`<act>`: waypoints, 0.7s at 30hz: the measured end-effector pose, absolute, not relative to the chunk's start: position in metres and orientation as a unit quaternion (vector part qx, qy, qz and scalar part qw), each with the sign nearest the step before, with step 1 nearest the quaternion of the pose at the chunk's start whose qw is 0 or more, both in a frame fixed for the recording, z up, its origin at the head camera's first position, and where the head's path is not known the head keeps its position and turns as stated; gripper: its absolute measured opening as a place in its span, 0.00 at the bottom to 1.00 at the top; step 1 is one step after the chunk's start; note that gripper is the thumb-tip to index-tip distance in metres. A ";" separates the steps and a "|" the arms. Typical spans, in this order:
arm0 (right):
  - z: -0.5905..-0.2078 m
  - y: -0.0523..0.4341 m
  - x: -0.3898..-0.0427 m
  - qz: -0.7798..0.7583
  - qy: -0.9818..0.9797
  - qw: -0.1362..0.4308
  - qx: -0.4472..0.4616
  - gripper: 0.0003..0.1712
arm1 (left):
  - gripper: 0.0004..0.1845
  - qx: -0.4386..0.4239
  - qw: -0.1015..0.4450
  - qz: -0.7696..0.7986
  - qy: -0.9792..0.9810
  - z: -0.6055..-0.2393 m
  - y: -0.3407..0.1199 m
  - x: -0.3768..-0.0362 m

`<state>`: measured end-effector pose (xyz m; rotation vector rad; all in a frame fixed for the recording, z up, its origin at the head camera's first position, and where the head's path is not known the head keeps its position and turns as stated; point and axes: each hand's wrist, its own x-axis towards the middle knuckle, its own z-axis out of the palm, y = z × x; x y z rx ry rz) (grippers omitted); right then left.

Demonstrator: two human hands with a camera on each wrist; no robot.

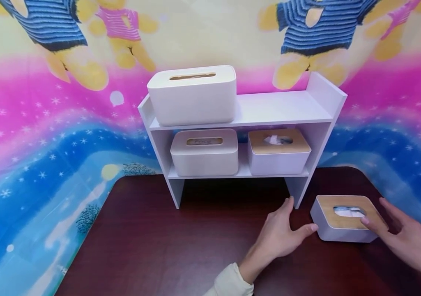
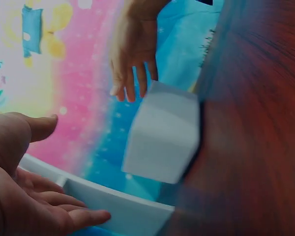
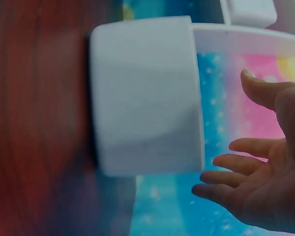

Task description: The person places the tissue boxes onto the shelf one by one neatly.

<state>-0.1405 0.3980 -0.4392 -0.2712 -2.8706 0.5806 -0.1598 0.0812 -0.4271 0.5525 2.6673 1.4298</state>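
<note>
A white tissue box with a wood-look lid (image 1: 373,205) sits on the dark table to the right of the shelf, tissue showing in its oval slot. My left hand (image 1: 280,234) is held by its left side with fingers extended and thumb toward the box. On the other side, my right hand (image 1: 411,238) has its fingers spread and its thumb over the lid's right end. In the right wrist view, a gap shows between the right hand (image 3: 265,172) and the box (image 3: 147,98). The left wrist view shows the left hand (image 2: 34,187) apart from the box (image 2: 162,132).
A white two-tier shelf (image 1: 280,107) stands on the table (image 1: 151,246). Its top tier bears a large white tissue box (image 1: 195,100). Below are a smaller white box (image 1: 204,160) and a wood-lidded one (image 1: 278,162). A patterned cloth (image 1: 66,172) hangs behind.
</note>
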 end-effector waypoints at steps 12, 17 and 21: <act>-0.473 0.431 -0.154 0.251 -0.965 -0.027 -0.073 0.70 | 0.52 0.184 0.077 0.441 0.875 -0.456 0.128 -0.171; -0.476 0.439 -0.159 0.274 -0.957 -0.075 -0.063 0.72 | 0.48 0.178 0.098 0.413 0.888 -0.461 0.143 -0.170; -0.476 0.438 -0.159 0.300 -0.948 -0.086 -0.063 0.67 | 0.46 0.175 0.108 0.410 0.889 -0.467 0.150 -0.170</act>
